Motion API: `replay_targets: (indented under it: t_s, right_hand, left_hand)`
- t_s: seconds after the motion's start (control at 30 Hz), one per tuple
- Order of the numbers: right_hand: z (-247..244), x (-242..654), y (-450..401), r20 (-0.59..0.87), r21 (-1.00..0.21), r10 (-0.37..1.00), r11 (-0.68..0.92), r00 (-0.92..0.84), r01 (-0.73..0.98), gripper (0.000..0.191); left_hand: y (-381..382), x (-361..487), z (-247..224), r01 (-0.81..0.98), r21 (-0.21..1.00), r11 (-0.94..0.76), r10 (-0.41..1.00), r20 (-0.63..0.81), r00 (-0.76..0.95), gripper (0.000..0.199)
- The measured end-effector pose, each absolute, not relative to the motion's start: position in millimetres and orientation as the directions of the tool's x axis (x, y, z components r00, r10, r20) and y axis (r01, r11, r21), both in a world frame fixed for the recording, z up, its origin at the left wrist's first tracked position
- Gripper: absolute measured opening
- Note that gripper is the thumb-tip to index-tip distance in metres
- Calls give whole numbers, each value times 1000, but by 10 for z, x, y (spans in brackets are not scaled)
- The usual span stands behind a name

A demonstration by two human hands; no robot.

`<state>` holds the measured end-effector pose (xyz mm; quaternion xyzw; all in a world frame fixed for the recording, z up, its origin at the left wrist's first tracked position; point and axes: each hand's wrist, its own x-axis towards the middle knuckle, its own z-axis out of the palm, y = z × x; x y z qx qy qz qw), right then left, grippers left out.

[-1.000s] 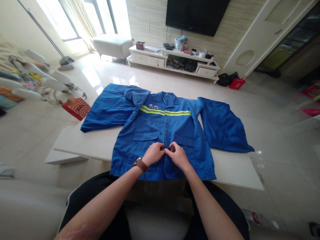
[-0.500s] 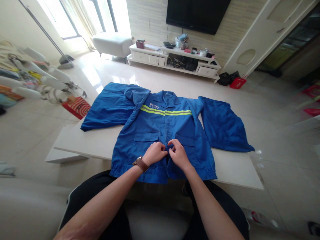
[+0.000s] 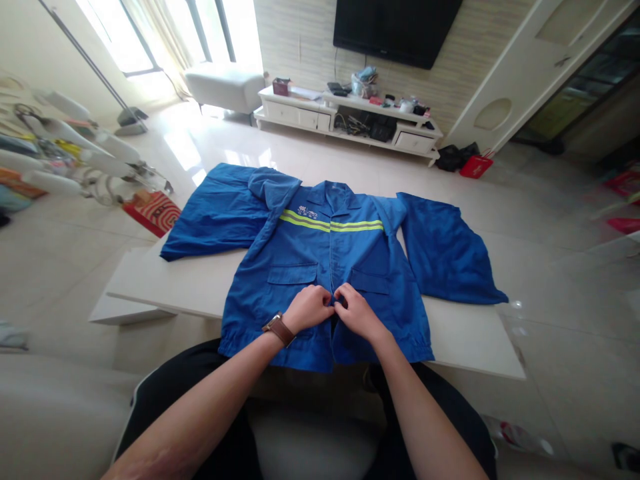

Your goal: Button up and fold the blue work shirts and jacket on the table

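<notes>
A blue work jacket [image 3: 300,250] with a yellow-green reflective stripe lies front up, its collar pointing away from me. My left hand [image 3: 309,309], with a brown-strapped watch [image 3: 279,329] on the wrist, pinches the jacket's front edge low on the placket. Opposite it, my right hand [image 3: 357,311] pinches the other front edge, fingertips almost meeting the left ones. Whatever button or fastener sits between the fingertips is hidden. Below my hands the two front edges hang slightly apart at the hem.
The jacket rests on a white table [image 3: 200,287]. Folded blue cloth lies at either side, one piece at left [image 3: 215,217] and another at right [image 3: 445,250]. A red paper bag [image 3: 153,212] stands beyond the table's left end. A white TV cabinet [image 3: 295,115] stands across the floor.
Both hands stay at the same spot on the placket. My fingertips have come closer together, and the right fingers have shifted slightly down and left.
</notes>
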<state>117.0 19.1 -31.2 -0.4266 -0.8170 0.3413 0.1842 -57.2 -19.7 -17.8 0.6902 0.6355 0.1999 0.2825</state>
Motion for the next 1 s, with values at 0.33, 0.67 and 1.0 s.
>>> replay_targets:
  t_s: [0.33,0.67,1.0]
  right_hand:
    - [-344,1171,212,0,-776,838,344,-545,529,8]
    - [-395,1126,233,-7,-730,887,311,-461,609,13]
    - [-312,1069,160,8,-610,932,293,-364,737,15]
  left_hand:
    - [-153,-622,-261,678,735,-14,999,-12,34,7]
    - [-123,-590,-260,673,739,26,1000,-22,-14,24]
    - [-91,-611,-293,639,769,-6,1000,-10,21,18]
